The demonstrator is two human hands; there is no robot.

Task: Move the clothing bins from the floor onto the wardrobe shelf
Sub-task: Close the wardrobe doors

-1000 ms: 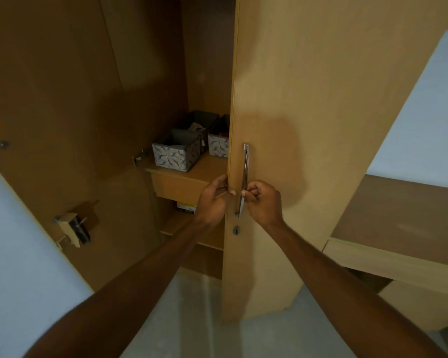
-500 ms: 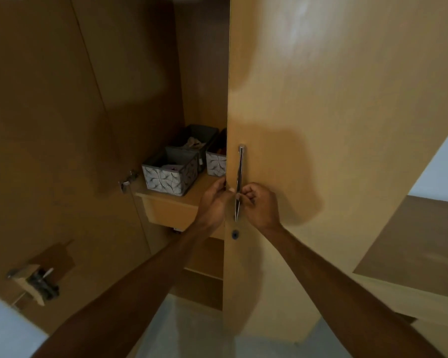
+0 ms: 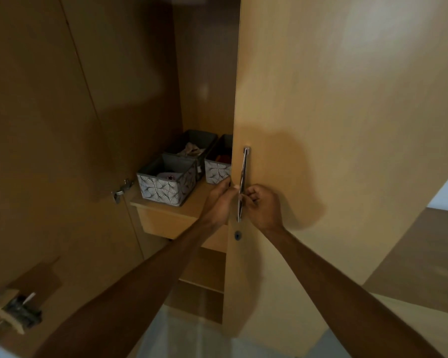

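- Wardrobe door (image 3: 334, 125): a pale wood panel, part-way open, its free edge standing in front of the shelf; a slim metal handle (image 3: 243, 182) runs upright near that edge, with a round keyhole (image 3: 237, 235) just below the handle.
- Right hand (image 3: 263, 206): curled about the lower part of the handle from the side away from the opening, fingers closed on the bar; the hold suits swinging the door, presumably to shut the wardrobe.
- Left hand (image 3: 221, 200): fingers bent and pinched at the door edge just beside the handle, on the opening side; whether it grips the bar itself or only steadies the edge cannot be told; the paired hold appears meant to guide the panel.
- Clothing bins: three stand on the wardrobe shelf (image 3: 192, 205), beyond the handle; a patterned front bin (image 3: 166, 183) nearest the shelf lip, a dark grey bin (image 3: 192, 147) directly behind it holding crumpled cloth, and a third bin (image 3: 217, 167) partly hidden by the door edge.
- Judgement: no bin shows on the visible strip of floor (image 3: 181, 332) below the handle, so the moving seems done and door closing is the step in hand; fingers at the door edge risk pinching.
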